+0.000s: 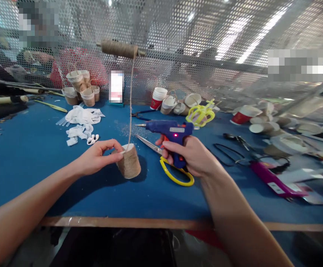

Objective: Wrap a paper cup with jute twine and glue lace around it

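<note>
Head view: cup (130, 165) between hands (96, 157) (196, 154)

Legible lettering, brands or numbers: none. Marked items, wording unreadable: one blue glue gun (167, 128), bearing a small pale oblong label (177, 129) on its side, print too small to make out; one red-and-white paper cup (158, 98), upright, with a small dark emblem (155, 103) on its red part, indistinct; one long magenta item (273, 178), carrying a white label (277, 188) near one end, blurred. Also one upright screen (116, 87) at the back of the table, pixelated, its content unreadable.
</note>
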